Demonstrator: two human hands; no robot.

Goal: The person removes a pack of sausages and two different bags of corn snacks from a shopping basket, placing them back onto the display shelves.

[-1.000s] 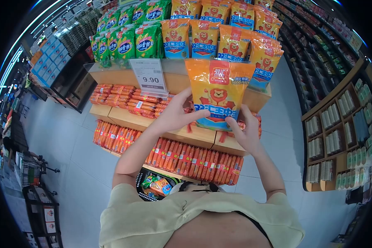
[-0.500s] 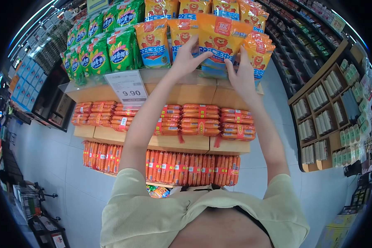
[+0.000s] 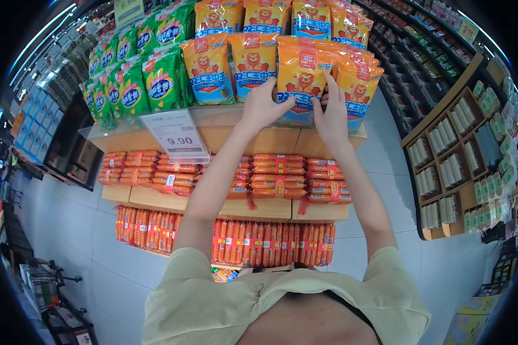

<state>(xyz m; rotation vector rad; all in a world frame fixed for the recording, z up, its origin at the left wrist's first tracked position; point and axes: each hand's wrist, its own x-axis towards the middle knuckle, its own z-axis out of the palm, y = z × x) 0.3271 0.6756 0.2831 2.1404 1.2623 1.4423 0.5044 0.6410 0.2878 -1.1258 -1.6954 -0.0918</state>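
An orange-and-blue snack bag [image 3: 301, 80] with a lion printed on it stands on the top shelf, between my two hands. My left hand [image 3: 265, 107] grips its left side, thumb on the lower front. On the opposite side, my right hand [image 3: 332, 115] has its fingers at the bag's right edge and its thumb near the front. Matching lion bags stand left of it [image 3: 252, 66] and right of it [image 3: 360, 86], with more in the row behind. Further left are green bags [image 3: 162, 83] with corn pictures.
A price sign [image 3: 177, 137] reading 9.90 hangs at the top shelf's front edge. Below lie packs of red-orange sausages [image 3: 279, 175], with upright sausage packs [image 3: 259, 241] lower down. A wooden rack [image 3: 443, 149] stands to the right, and a cart [image 3: 43, 284] at lower left.
The lion bag, raised and tilted towards me before, now sits lower and further back, in line with its neighbours. Both hands moved down slightly with it. The view shifted a little.
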